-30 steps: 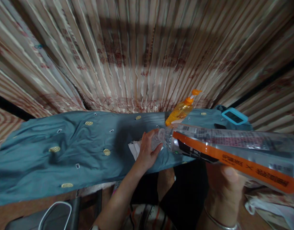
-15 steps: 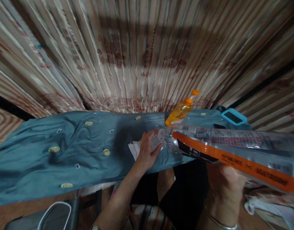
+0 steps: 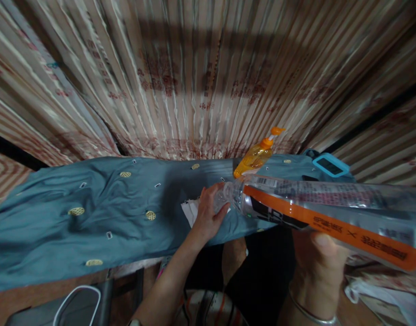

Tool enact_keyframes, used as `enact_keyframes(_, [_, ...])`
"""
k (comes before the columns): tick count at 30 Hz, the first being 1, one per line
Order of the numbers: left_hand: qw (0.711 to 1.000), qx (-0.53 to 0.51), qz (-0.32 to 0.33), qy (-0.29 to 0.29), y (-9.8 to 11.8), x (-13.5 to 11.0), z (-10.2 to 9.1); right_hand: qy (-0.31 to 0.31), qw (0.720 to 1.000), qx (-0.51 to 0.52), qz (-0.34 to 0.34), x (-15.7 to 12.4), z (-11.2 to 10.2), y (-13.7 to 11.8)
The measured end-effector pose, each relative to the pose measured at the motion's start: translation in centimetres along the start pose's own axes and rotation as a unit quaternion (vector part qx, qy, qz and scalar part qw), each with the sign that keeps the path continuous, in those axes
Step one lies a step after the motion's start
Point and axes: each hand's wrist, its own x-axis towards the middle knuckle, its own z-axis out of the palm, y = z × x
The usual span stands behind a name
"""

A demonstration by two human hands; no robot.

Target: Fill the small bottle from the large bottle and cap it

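A large clear plastic bottle with an orange and black label lies tilted nearly level across the right side, its neck pointing left. My right hand grips it from below, the thumb against the label. My left hand is wrapped round a small clear cup, which meets the mouth of the bottle; the fingers hide much of the cup. Under and beside my left hand, a piece of white paper lies on the teal cloth.
Behind the bottle's neck stands an orange pump bottle. A light-blue framed device and a dark flat object are at the back right. Pleated curtains hang behind the cloth. A white cable loop is at lower left.
Both hands stay almost where they were. The bottle has turned very slightly in my right hand, its label shifting a little.
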Motion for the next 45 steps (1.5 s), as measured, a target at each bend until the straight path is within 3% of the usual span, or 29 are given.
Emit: enact_keyframes(45, [1.000, -0.016, 0.002, 0.014, -0.21, 0.02, 0.17, -0.019, 0.999, -0.006, -0.034, 0.49, -0.72, 0.81])
